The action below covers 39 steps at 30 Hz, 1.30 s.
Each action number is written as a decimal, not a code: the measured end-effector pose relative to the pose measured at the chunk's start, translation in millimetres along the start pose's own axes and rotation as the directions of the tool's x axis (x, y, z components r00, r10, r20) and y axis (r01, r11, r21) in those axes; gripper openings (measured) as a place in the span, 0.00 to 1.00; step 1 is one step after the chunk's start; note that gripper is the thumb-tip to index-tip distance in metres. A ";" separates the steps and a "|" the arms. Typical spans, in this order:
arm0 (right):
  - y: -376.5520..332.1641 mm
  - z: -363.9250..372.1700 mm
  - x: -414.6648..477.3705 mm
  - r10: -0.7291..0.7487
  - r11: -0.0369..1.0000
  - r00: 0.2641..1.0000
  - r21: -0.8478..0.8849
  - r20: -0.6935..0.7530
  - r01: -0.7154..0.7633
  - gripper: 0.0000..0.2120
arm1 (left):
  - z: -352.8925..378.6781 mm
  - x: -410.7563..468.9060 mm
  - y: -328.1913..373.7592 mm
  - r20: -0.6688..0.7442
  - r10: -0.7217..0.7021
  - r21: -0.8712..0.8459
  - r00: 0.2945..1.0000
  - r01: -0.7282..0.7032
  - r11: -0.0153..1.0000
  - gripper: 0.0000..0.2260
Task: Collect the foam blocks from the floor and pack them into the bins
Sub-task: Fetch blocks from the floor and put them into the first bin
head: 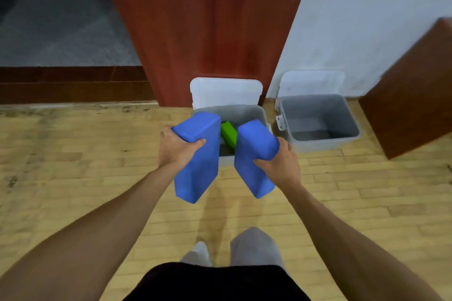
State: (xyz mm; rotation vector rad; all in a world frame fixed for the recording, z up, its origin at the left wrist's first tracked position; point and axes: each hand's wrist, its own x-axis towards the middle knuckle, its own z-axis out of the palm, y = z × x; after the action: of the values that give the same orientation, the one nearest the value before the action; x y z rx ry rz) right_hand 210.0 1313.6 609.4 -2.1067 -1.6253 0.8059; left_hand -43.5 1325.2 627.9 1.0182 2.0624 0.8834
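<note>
L hand (176,148) clamps left blue foam brick (197,168), R hand (281,162) clamps right blue foam brick (254,156). Lower singly, flat, beside green foam block (228,132) in grey plastic bin (244,112).

Soft, even light falls on the near wooden floor (73,166), the far-left room (49,19) lies dim, and the edges bow, smearing the right-hand cabinet (415,95).

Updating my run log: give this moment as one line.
left hand: holds left blue block | right hand: holds right blue block | left bin: green block inside | right bin: no block seen
</note>
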 end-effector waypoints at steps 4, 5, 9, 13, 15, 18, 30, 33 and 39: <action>1.3 0.9 90.5 0.072 0.997 0.997 0.032 -0.036 -0.071 0.41 | 50.8 79.0 37.8 0.065 -0.048 -0.009 0.997 0.049 0.999 0.34; 4.3 5.4 116.8 0.085 0.996 0.996 0.027 -0.028 -0.084 0.41 | 68.1 99.2 42.7 0.084 -0.047 -0.001 0.995 0.047 0.999 0.35; 22.1 41.2 233.7 0.104 0.995 0.994 -0.004 0.044 -0.104 0.40 | 143.9 183.7 44.7 0.108 -0.057 0.126 0.993 0.043 0.991 0.36; 51.0 90.0 343.2 0.127 0.992 0.988 -0.012 0.087 -0.127 0.38 | 225.0 274.2 24.2 0.109 -0.104 0.219 0.989 0.078 0.972 0.38; 70.4 120.5 391.1 0.127 0.992 0.988 -0.031 0.092 -0.125 0.37 | 266.5 316.3 2.1 0.105 -0.122 0.247 0.987 0.093 0.965 0.38; 104.0 173.0 447.1 0.135 0.988 0.987 -0.082 0.085 -0.128 0.38 | 325.8 365.5 -42.3 0.095 -0.176 0.278 0.980 0.143 0.950 0.38; 203.1 350.1 553.3 0.123 0.978 0.969 -0.192 0.213 -0.082 0.38 | 466.3 457.0 -202.3 0.066 -0.356 0.415 0.932 0.299 0.859 0.41; 185.6 337.3 541.4 0.132 0.980 0.948 -0.185 0.288 -0.081 0.27 | 453.0 448.7 -192.3 0.105 -0.445 0.394 0.890 0.373 0.840 0.32; 100.8 256.4 512.7 0.081 0.975 0.818 -0.216 0.569 0.053 0.13 | 360.8 413.0 -96.1 0.300 -0.431 0.392 0.851 0.302 0.869 0.14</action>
State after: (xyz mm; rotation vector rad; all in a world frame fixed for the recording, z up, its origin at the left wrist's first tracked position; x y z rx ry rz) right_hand 214.4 1762.7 239.2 -2.1462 -2.0823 1.4382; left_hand 7.1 1726.5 245.2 0.8277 2.0026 0.1201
